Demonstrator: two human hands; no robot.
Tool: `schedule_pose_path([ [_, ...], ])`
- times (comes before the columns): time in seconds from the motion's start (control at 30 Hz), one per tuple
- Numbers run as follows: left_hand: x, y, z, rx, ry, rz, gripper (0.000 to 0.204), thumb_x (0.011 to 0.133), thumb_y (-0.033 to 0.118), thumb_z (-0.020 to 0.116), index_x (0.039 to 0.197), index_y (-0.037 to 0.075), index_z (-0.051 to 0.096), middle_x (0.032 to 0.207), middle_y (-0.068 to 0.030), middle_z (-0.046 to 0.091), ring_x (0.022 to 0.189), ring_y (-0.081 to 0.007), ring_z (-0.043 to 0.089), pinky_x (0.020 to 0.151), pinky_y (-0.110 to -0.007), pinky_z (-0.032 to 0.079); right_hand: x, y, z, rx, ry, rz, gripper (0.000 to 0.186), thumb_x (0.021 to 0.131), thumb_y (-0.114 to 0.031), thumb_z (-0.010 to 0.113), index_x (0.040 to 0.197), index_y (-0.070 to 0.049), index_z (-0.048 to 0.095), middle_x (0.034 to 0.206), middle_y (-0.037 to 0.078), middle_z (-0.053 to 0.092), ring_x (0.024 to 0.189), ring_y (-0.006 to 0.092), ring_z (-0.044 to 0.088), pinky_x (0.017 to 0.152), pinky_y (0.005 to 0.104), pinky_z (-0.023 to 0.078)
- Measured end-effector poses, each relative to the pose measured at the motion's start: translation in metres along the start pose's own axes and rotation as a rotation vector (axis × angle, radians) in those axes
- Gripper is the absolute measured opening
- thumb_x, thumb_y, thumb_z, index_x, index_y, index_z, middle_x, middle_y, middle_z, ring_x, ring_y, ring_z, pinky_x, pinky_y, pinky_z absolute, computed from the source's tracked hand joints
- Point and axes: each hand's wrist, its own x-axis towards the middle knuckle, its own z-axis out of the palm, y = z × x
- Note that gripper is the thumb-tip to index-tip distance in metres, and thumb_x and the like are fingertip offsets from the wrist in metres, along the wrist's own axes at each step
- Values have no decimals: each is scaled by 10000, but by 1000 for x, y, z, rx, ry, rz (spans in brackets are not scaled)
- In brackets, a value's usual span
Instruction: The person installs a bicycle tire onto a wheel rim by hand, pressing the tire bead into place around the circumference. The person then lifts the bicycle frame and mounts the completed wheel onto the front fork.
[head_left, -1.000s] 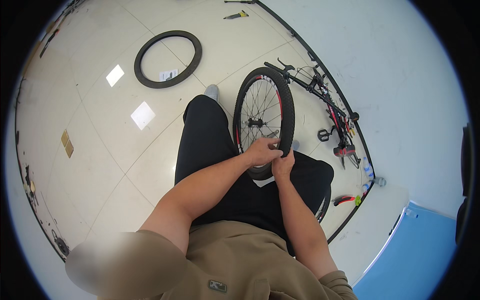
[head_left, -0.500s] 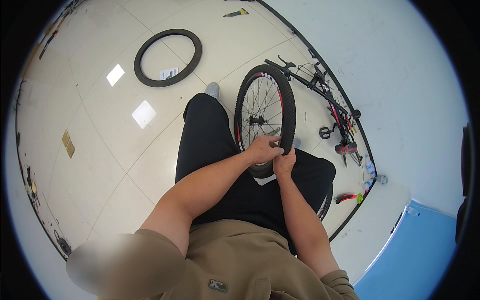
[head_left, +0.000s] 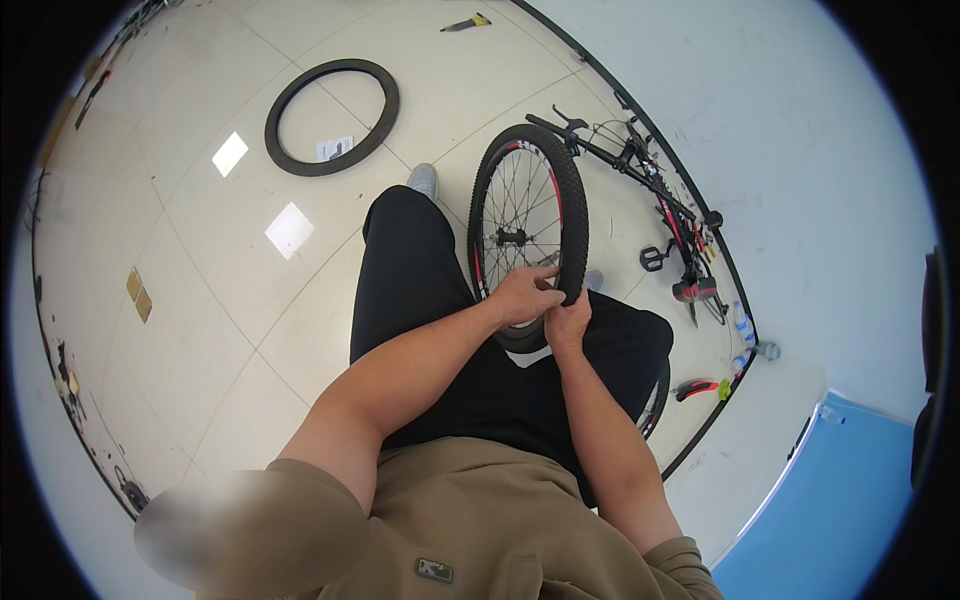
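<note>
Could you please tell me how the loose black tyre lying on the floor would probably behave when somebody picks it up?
The loose tyre would probably flex somewhat, since its middle is open, with nothing bracing it. It is likely rather light for its size, being only a slim ring. Stood on edge, its round, narrow shape might make it roll or tip.

Bright light glares off the floor (head_left: 225, 290); edges bend.
</note>
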Motion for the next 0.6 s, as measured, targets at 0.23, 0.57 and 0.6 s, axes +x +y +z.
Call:
schedule_pose_path([
  [0.23, -1, 3, -1, -1, -1, -9, 665, 876, 272, 690, 1509, 140, 538, 1097, -76, 749, 774, -127, 659, 493, -288, 539, -2, -4, 0, -46, 8, -41, 319, 833, -111, 773, 1079, 5, 605, 895, 141, 705, 823, 257, 701, 743, 384, 550],
  [0.57, -1, 4, -1, 7, 7, -17, 697, 870, 285, 698, 1524, 127, 513, 1156, -91, 742, 822, -144, 673, 520, -304, 569, 1, 0, 1, -38, 2, -4, 339, 842, -123, 771, 1105, 14, 606, 900, 139, 714, 837, 255, 709, 756, 377, 556],
  [0.6, -2, 5, -1, 9, 5, -20, 695, 870, 286, 698, 1522, 127, 517, 1156, -91, 743, 822, -143, 673, 519, -304, 568, 1, 1, 1, -30, 2, 3, 340, 842, -124, 772, 1105, 14, 606, 902, 136, 715, 836, 247, 707, 757, 373, 557],
])
